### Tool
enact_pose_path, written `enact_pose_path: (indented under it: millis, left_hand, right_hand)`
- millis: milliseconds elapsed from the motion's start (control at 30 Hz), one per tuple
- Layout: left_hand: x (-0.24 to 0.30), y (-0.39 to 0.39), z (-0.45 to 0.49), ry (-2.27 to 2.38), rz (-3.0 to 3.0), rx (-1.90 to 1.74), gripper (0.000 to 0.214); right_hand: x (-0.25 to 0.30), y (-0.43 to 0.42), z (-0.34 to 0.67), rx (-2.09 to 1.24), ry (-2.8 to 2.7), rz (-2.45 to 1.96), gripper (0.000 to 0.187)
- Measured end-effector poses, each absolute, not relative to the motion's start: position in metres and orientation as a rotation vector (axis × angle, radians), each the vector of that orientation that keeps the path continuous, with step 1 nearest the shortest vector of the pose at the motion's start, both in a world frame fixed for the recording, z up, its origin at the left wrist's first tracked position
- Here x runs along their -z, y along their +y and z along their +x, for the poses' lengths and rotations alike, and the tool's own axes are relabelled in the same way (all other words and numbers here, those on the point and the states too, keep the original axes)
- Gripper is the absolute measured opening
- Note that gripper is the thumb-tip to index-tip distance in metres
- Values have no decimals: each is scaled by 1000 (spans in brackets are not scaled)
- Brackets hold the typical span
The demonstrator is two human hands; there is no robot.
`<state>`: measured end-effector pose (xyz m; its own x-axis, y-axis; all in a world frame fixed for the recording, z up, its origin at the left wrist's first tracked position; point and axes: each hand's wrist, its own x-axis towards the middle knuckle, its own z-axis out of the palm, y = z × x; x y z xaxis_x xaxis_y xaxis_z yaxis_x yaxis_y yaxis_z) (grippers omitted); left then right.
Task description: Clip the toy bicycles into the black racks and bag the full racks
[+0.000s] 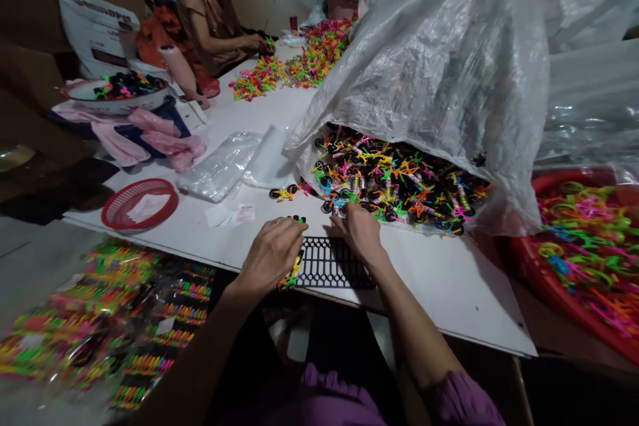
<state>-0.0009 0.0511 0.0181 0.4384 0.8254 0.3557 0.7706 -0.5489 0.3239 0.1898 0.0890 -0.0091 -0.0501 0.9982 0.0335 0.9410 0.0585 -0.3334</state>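
At the near edge of the white table (449, 293), black grid rack (344, 263), mostly unfilled, with toy bicycles (298, 263) at its left end. Curled over that end and partly hiding it, left hand (274, 246); green-and-black piece (299, 219) at the fingertips, cannot tell how firmly gripped. Just past the rack, right hand (360, 229), fingers bent at a blue bicycle (333, 203); cannot tell whether grasped. Below the left edge, clear packets (100, 306) of colourful pieces. Beyond the right edge, red tub (524, 259) heaped with bright plastic parts (584, 233). By the left edge, red basket (107, 213) holding paper (148, 208). Farther in, large translucent bag (424, 60), mouth toward the near edge, spilling bicycles and blocking the table's far right; flat clear bags (219, 166) to its left. Farther back on the left, white basin (144, 102) of black and coloured pieces (127, 85). Toward the far edge, multicoloured pile (319, 53) near a co-worker's hand (257, 44).
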Motion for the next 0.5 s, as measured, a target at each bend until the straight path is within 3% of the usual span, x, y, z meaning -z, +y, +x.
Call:
enact_pose_path:
  millis: [100, 233, 400, 500]
  left_hand:
    - [-20, 55, -3, 1411, 2574, -584, 14]
    - [-18, 58, -4, 1342, 2561, -599, 14]
    - [-11, 58, -5, 1307, 2573, -625, 19]
    - [-7, 59, -5, 1335, 2526, -710, 19]
  right_hand:
    - [11, 107, 181, -349, -2068, -2205, 29]
    - [19, 111, 183, -430, -1961, -2200, 22]
    - [27, 88, 189, -1128, -1605, -1590, 21]
    - [36, 71, 177, -1292, -1465, -1354, 16]
